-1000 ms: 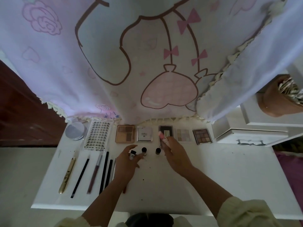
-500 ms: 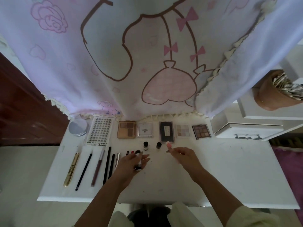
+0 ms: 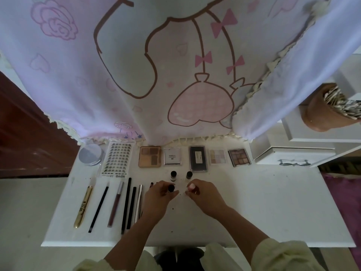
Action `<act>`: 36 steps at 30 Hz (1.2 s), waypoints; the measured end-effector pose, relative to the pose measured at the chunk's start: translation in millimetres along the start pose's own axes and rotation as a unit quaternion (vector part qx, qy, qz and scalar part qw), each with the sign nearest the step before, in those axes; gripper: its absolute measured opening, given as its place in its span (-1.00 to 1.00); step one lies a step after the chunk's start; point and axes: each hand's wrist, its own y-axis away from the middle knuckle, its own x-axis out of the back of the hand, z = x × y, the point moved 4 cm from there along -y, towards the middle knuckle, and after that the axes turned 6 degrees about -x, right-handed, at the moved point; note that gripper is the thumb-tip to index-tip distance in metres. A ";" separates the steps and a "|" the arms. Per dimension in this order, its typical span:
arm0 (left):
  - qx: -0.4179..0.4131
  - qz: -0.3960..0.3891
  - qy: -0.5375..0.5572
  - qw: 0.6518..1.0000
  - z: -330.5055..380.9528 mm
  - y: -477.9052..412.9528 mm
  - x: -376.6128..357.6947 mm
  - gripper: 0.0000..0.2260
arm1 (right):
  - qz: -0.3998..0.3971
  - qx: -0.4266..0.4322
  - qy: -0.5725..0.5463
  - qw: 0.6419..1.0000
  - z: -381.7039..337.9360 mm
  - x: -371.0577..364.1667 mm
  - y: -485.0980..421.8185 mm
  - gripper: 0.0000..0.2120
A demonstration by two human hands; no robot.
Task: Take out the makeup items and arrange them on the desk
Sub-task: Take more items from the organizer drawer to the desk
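Note:
My left hand holds a small black-capped bottle upright on the white desk. My right hand pinches a small pink-capped item just right of it. Two more small dark-capped bottles stand behind the hands. Along the back lie a round silver compact, a lash sheet, a tan palette, a clear case, a black case and two eyeshadow palettes. Pencils, a gold tube and a lip gloss lie in a row at the left.
A printed curtain hangs over the desk's back edge. A white box sits at the back right, and a brown pot of cotton swabs stands on a white unit beyond it. Wooden furniture stands to the left.
Both hands have drawn closer together at the desk's middle. The left hand's bottle now stands upright under its fingers, and the right hand brought the pink-capped item down beside it.

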 end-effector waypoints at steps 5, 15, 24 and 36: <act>-0.006 0.008 0.004 1.000 -3.8 -1.4 -2.2 -0.85 | -0.006 -0.010 0.050 0.999 -5.3 -9.3 -4.9 -0.85; -0.022 -0.009 -0.014 1.000 -5.5 -2.3 -4.9 -0.82 | -0.007 -0.005 0.078 0.997 -6.3 -16.9 -4.1 -0.85; -0.037 -0.018 -0.068 0.997 -9.1 -4.1 -8.9 -0.75 | 0.016 -0.010 0.093 0.995 -6.0 -20.4 -2.7 -0.82; -0.015 -0.012 -0.044 0.999 -10.3 -4.6 -17.7 -0.70 | 0.025 -0.046 0.080 0.995 -5.4 -18.3 -0.2 -0.91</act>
